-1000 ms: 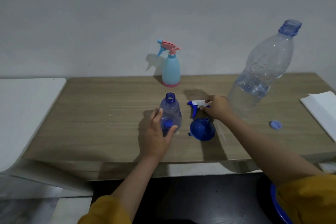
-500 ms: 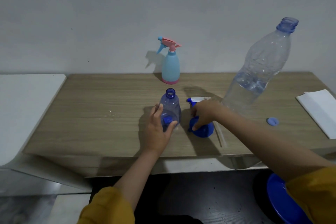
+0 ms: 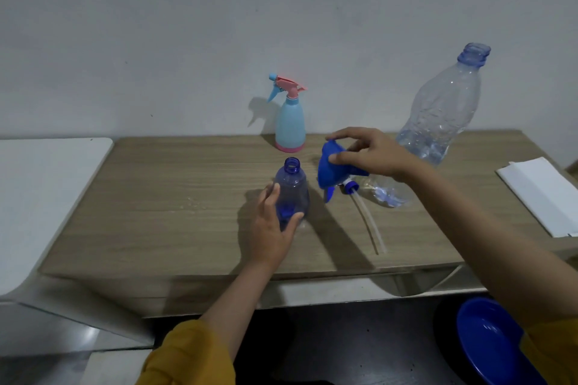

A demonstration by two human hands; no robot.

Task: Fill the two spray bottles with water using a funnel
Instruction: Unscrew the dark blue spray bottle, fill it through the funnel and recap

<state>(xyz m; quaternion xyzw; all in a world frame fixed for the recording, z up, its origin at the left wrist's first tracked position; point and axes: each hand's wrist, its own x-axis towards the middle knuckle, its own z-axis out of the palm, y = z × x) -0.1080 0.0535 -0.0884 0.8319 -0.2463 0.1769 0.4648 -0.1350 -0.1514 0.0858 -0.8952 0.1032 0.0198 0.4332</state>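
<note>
Blue funnel (image 3: 332, 169) in right hand (image 3: 367, 151), above table (image 3: 175, 197).

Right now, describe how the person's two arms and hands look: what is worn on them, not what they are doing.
Both hands are bare: no gloves, rings, watch or bracelets show on the left hand or the right hand. The forearms are uncovered to about the elbow. Each arm wears a mustard-yellow sleeve: the left sleeve is bunched with soft folds, and the right sleeve shows only partly at the frame's corner.
</note>
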